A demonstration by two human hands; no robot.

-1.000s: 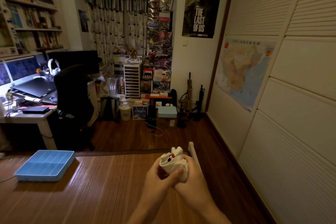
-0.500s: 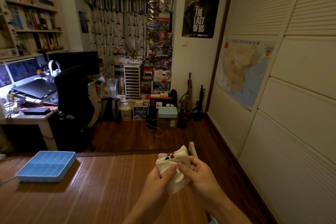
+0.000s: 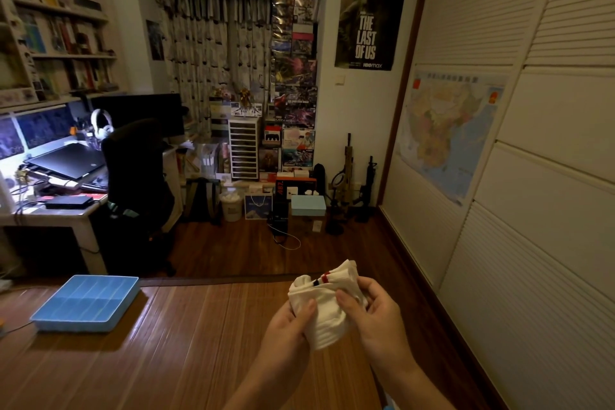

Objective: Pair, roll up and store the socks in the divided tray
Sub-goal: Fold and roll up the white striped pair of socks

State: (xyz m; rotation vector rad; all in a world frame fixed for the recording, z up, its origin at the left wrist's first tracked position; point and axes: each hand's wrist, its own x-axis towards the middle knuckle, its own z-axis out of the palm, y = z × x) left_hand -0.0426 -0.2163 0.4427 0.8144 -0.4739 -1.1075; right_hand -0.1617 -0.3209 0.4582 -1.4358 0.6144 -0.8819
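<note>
I hold a bundle of white socks (image 3: 324, 308) with a red and dark stripe near the cuff, in front of me above a wooden mat. My left hand (image 3: 289, 329) grips its lower left side with the thumb on the fabric. My right hand (image 3: 372, 309) pinches the upper right part, its fingers curled around the cuff. The bundle is partly loosened, and a flap hangs down between my hands. The blue divided tray (image 3: 87, 303) lies on the mat at the far left, and its compartments look empty.
A black desk chair (image 3: 138, 183) and a white desk (image 3: 50, 213) stand beyond the tray. Boxes and a bin (image 3: 231, 206) line the back wall. White sliding wardrobe doors (image 3: 532, 210) run close along my right. The mat's far edge (image 3: 233, 278) meets darker floor.
The tight ball of socks has been opened out: my hands have spread apart, my right thumb and fingers have pulled the cuff open, and the fabric hangs longer.
</note>
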